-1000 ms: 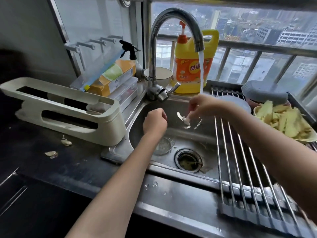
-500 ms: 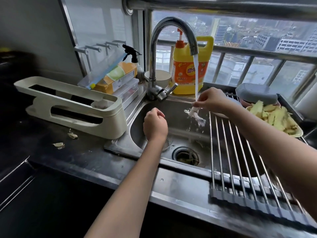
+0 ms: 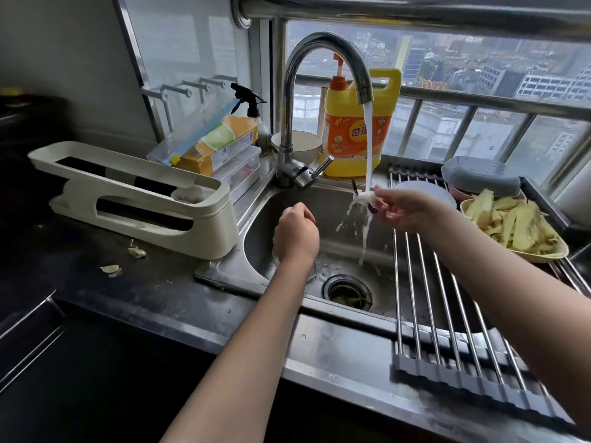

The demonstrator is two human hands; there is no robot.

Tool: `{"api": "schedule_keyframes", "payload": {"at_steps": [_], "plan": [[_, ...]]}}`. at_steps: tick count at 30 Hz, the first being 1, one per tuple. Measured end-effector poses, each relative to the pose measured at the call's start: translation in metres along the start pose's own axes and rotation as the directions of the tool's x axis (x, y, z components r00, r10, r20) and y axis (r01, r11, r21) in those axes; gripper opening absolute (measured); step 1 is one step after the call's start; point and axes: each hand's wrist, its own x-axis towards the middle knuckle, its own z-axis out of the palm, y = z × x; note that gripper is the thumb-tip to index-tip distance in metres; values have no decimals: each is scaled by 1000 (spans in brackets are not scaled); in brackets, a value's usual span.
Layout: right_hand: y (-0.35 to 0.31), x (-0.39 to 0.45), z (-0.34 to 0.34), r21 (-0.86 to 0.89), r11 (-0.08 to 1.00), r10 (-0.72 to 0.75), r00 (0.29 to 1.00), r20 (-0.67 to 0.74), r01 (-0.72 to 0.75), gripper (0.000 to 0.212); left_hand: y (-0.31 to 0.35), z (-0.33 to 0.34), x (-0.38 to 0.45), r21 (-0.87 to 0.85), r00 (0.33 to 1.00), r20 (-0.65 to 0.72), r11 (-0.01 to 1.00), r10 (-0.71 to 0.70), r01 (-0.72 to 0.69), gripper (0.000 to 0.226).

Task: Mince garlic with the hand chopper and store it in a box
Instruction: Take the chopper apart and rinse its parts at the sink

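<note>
Since the earlier frame, the right hand [image 3: 406, 211] has risen and moved rightward, bringing the chopper blade part [image 3: 363, 197] directly under the water stream [image 3: 369, 145]. Its fingers pinch the part at its right end, so the part projects leftward from the fingertips. The part appears white with a dark tip pointing up; water breaking over it blurs further detail. The left hand [image 3: 295, 233] hangs over the sink [image 3: 335, 251] with fingers curled and holding nothing, well apart from the part.

Water falls from the faucet [image 3: 319, 91] past the part toward the drain [image 3: 348, 294]. A roll-up drying rack [image 3: 447, 314] covers the right portion of the sink, directly below the right forearm. A cream organizer [image 3: 137, 203] borders the left rim. Garlic skins [image 3: 110, 270] lie on the dark countertop [image 3: 80, 282]. The basin between the two hands is open.
</note>
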Motion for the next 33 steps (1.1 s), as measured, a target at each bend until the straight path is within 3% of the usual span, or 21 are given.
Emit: {"api": "schedule_keyframes", "payload": {"at_steps": [5,10,14,17,20,22,26,28,29,31,33], "plan": [[3,-2,-4,185,979,81,996,47,-88,24,0,1,1,15,1000,18,1000,0,0,29],[6,0,-8,217,972,80,994,72,-93,28,-1,2,2,20,999,33,1000,-3,2,29],[6,-1,-3,35,999,17,995,95,-21,20,-1,2,2,27,999,38,1000,-1,0,29],[8,-5,2,-69,983,-162,983,89,169,3,-1,2,2,28,999,35,1000,-6,5,29],[10,-8,2,-376,843,-363,923,126,384,11,-1,2,2,33,999,40,999,-7,6,29],[11,-7,2,-433,800,-413,905,105,415,18,-1,2,2,37,999,43,999,-8,7,29],[10,-1,1,-79,958,-265,958,106,274,17,-2,3,3,31,999,42,999,-9,8,29],[12,3,1,44,984,-178,975,135,174,17,-2,3,3,30,999,44,1000,-9,8,29],[14,5,1,9,985,-172,977,129,172,17,-2,3,3,29,999,45,1000,-11,10,29],[14,4,-3,-308,914,-256,964,65,264,20,-2,3,3,31,999,49,999,-14,13,29],[7,-6,-9,-604,699,-413,906,97,383,18,-2,3,3,33,998,55,999,-10,8,29]]}}
